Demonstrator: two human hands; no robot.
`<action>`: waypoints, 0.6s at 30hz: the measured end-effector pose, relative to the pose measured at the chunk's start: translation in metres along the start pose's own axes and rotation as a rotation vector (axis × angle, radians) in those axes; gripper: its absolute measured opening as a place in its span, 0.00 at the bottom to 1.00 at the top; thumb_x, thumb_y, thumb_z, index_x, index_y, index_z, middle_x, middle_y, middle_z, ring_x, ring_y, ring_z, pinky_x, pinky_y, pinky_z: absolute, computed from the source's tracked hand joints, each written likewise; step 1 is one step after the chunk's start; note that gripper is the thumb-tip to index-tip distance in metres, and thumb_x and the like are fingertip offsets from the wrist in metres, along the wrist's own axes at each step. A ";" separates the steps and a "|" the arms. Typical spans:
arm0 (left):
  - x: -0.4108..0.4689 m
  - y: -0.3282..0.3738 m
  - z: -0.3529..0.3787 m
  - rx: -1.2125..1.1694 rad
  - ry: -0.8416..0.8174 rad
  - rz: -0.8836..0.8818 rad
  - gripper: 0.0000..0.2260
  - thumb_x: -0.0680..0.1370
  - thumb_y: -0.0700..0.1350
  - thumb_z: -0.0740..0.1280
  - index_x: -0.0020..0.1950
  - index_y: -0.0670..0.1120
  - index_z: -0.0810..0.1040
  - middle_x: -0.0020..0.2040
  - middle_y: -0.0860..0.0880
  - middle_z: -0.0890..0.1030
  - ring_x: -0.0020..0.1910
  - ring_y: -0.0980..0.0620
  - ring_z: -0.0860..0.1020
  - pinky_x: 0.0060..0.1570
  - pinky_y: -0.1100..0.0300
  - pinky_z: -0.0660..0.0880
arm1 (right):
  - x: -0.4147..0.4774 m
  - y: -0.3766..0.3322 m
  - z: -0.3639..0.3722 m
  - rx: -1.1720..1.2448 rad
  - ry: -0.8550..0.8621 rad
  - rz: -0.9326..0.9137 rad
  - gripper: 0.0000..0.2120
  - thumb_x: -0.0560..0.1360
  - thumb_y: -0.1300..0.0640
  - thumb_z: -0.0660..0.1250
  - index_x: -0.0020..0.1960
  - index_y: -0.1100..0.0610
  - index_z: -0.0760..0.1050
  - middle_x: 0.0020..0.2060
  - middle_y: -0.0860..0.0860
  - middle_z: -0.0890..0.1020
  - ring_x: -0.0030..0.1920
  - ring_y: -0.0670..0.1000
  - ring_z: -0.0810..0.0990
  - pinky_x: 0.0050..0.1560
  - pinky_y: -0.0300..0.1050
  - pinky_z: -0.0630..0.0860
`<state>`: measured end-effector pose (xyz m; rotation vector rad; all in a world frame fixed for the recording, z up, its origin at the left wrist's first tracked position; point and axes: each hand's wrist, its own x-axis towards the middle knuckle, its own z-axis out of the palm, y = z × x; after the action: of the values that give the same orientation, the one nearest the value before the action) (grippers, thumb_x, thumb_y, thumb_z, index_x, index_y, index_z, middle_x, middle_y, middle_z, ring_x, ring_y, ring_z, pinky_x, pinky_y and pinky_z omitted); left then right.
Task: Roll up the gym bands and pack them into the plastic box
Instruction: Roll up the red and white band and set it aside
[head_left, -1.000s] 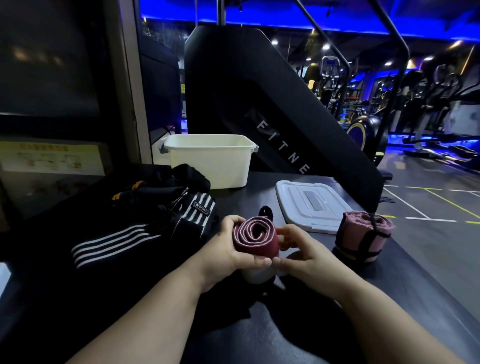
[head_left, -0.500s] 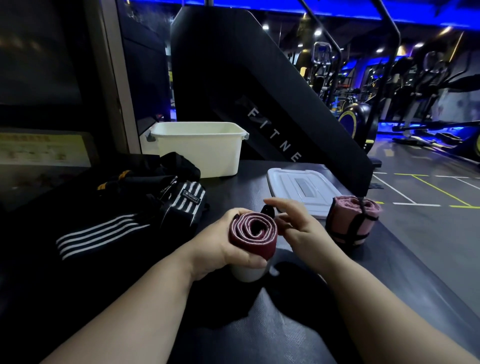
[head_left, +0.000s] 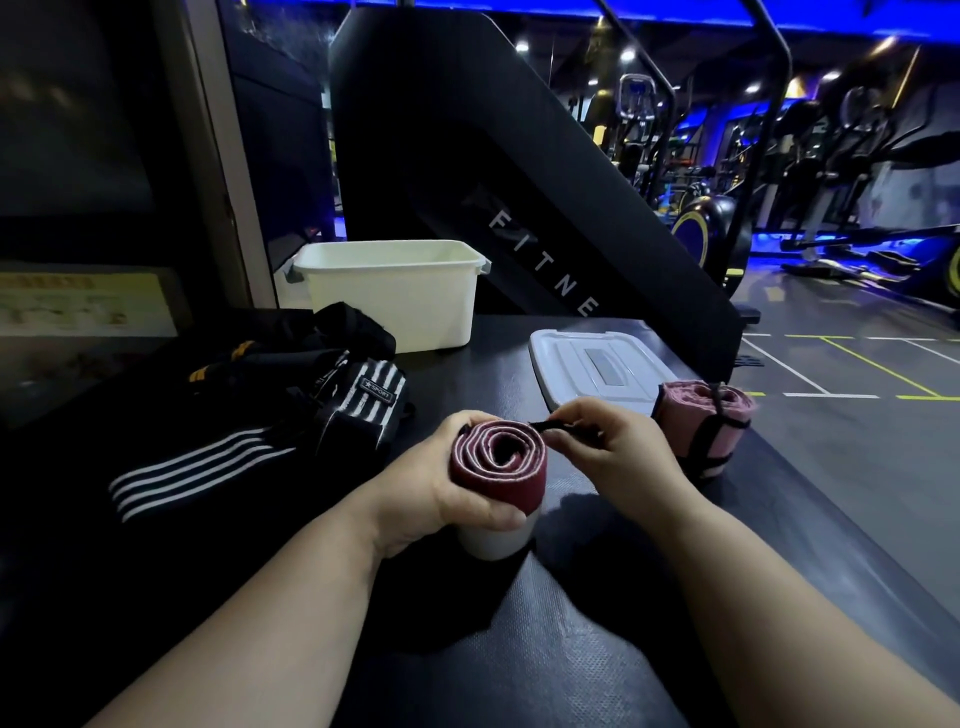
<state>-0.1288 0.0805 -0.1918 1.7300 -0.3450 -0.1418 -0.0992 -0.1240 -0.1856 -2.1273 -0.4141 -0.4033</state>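
Maroon gym band (head_left: 498, 462), rolled and standing on end, sits near centre, gripped round its side by the left hand (head_left: 431, 493). Just right of it, the right hand (head_left: 613, 457) pinches a black strap (head_left: 558, 427) at the roll's rim. The plastic box (head_left: 395, 306) stands farther back, to the left.

The box (head_left: 395, 296) stands at the back of the table (head_left: 519, 649). The lid (head_left: 597, 369) lies right of it, nearer us, a tied roll (head_left: 701, 421) just beside it. A pile of bands (head_left: 208, 426) lies left. In the middle we hold a rolled band (head_left: 498, 462) and a strap (head_left: 563, 430).
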 end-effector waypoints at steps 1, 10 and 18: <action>0.000 0.000 0.000 0.001 -0.002 0.001 0.42 0.50 0.45 0.80 0.63 0.50 0.72 0.56 0.50 0.81 0.56 0.55 0.80 0.56 0.62 0.76 | 0.000 0.001 -0.001 0.001 0.009 0.004 0.05 0.72 0.53 0.75 0.41 0.50 0.80 0.34 0.47 0.81 0.33 0.41 0.75 0.40 0.41 0.73; 0.000 0.001 -0.002 0.025 -0.017 -0.001 0.41 0.51 0.45 0.81 0.63 0.51 0.72 0.57 0.50 0.81 0.57 0.53 0.80 0.58 0.59 0.76 | -0.003 -0.007 -0.004 0.518 -0.188 0.120 0.07 0.79 0.64 0.63 0.44 0.56 0.71 0.37 0.51 0.78 0.40 0.44 0.77 0.42 0.35 0.74; 0.001 -0.001 0.000 0.031 0.021 0.013 0.41 0.51 0.47 0.81 0.62 0.52 0.72 0.56 0.51 0.81 0.58 0.54 0.79 0.59 0.60 0.76 | -0.001 -0.001 -0.004 0.492 -0.033 0.100 0.06 0.77 0.61 0.68 0.42 0.55 0.75 0.36 0.48 0.78 0.41 0.47 0.76 0.50 0.45 0.74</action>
<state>-0.1276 0.0805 -0.1925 1.7585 -0.3448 -0.1089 -0.1015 -0.1271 -0.1827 -1.6678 -0.3784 -0.1832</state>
